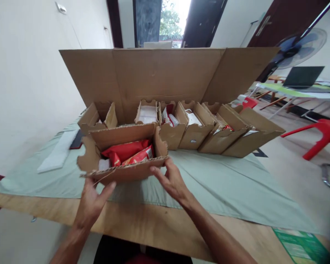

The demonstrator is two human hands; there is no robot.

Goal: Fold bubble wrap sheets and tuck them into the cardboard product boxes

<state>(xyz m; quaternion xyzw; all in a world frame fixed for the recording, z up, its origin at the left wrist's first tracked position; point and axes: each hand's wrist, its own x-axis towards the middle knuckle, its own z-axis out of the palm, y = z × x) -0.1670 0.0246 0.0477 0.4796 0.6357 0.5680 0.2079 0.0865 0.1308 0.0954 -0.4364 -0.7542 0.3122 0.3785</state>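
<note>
An open-topped cardboard box [132, 173] is held between my two hands, turned lengthwise across the view, above the green cloth. Inside it lie red packets [128, 151] and a small whitish piece [103, 164]. My left hand [92, 200] grips the box's lower left corner, thumb along the near wall and fingers hidden under it. At the near right corner, my right hand [170, 179] has its thumb on the near wall and its fingers round the right end. Behind stand similar cardboard boxes, among them one with white contents [147, 114] and one with a clear item [172, 120].
A tall cardboard panel [167, 73] stands behind the row of boxes. A white foam strip [57, 152] and a dark flat object [76, 140] lie at left on the green cloth [209, 179]. At right are a red stool [323, 135], a fan and a laptop [304, 77].
</note>
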